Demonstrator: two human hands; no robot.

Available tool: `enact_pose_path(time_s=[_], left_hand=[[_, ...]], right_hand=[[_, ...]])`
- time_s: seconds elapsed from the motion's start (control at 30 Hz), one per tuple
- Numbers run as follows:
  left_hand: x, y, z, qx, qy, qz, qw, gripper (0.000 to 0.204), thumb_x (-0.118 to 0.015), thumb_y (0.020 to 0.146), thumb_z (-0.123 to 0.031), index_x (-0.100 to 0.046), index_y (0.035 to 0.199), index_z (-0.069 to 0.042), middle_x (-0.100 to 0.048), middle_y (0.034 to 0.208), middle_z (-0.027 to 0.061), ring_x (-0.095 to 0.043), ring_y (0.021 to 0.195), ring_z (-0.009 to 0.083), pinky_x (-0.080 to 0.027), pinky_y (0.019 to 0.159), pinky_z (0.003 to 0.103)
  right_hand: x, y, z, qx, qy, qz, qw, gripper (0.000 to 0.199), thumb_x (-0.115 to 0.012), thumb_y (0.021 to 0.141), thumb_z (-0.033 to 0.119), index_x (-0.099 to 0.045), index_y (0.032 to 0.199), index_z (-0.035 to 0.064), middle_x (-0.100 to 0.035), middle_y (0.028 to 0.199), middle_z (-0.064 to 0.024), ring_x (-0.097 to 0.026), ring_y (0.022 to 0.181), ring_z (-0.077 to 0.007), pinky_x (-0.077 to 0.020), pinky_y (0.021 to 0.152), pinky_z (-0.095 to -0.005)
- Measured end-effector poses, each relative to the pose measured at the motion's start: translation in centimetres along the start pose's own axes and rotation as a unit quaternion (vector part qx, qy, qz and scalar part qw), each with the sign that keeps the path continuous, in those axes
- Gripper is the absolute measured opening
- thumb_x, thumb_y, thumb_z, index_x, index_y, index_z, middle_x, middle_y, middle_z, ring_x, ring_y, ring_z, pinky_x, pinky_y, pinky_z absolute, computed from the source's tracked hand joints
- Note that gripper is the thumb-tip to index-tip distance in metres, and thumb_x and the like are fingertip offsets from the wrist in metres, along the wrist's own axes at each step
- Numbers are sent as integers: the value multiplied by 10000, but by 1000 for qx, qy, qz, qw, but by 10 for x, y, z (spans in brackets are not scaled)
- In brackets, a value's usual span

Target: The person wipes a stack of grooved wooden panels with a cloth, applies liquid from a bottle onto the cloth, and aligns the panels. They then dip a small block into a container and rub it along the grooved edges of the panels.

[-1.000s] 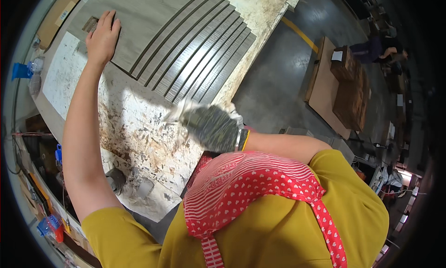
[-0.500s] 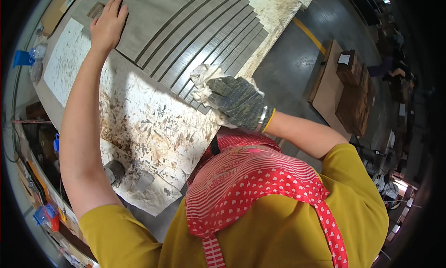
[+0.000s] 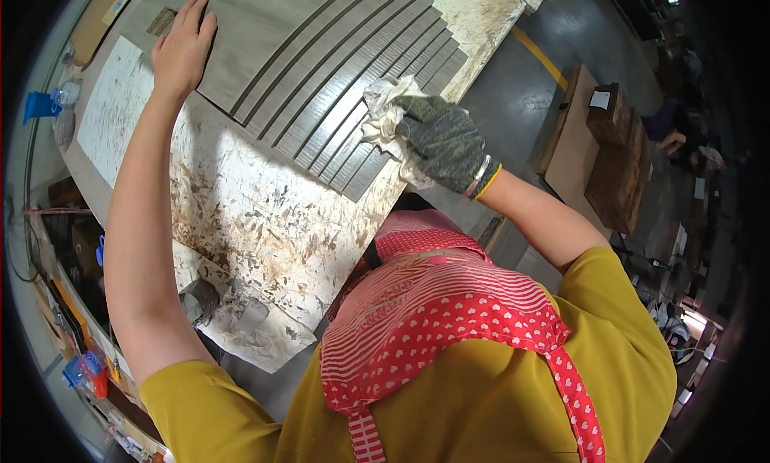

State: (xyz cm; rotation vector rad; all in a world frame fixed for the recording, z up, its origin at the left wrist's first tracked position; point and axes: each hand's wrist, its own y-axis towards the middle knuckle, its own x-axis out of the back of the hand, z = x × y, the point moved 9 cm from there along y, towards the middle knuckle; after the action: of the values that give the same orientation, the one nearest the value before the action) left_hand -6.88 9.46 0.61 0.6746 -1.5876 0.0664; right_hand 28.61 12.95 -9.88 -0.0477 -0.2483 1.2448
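**Wiping down grey planks without shoving the stack around**

I'm pressing my bare left hand (image 3: 183,52) flat, fingers spread and gripping nothing, on the big grey plank (image 3: 241,38) in the upper left of the frame. My gloved right hand (image 3: 445,142) is bunching a white rag (image 3: 383,114) at centre right, clenched around it, right over the near ends of the staggered grey strips (image 3: 377,78) fanning toward the top middle. They're all lying on a stained, blotchy board (image 3: 257,214) covering the bench.

What I reckon matters here: I'm keeping the flat palm weighted so the stack isn't sliding, and I'm wiping along the length of each strip rather than across, since a crosswise push could knock those stepped edges out of line. I'm also keeping the rag balled tight so no loose tail is snagging.
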Motion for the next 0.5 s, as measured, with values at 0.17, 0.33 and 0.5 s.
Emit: enact_pose_path(time_s=[0.17, 0.33, 0.5], left_hand=[[-4, 3, -1, 1, -10, 9, 1000, 525, -335, 952, -451, -411, 1400, -189, -373, 1478, 10, -399, 1319, 216, -203, 1105, 446], [-1, 3, -1, 1, -9, 14, 1000, 510, -329, 965, -437, -406, 1410, -199, -360, 1487, 13, -371, 1340, 205, -196, 1107, 438], [-1, 0, -2, 11, 2, 23, 1000, 510, -323, 973, -437, -403, 1413, -192, -358, 1488, 25, -363, 1347, 207, -191, 1112, 443]], right_hand=[[-44, -17, -15, -62, 665, 73, 741, 503, -506, 883, 343, -476, 1326, 106, -496, 1347, -102, -541, 1123, -299, -460, 916, -438], [82, 40, -67, 22, 686, -4, 728, 271, -360, 977, 213, -500, 1174, 90, -554, 1067, -119, -600, 949, -202, -541, 742, -257], [17, -7, -3, -136, 715, 21, 685, 278, -428, 954, 293, -509, 1096, 68, -547, 983, -121, -581, 949, -188, -569, 738, -278]])
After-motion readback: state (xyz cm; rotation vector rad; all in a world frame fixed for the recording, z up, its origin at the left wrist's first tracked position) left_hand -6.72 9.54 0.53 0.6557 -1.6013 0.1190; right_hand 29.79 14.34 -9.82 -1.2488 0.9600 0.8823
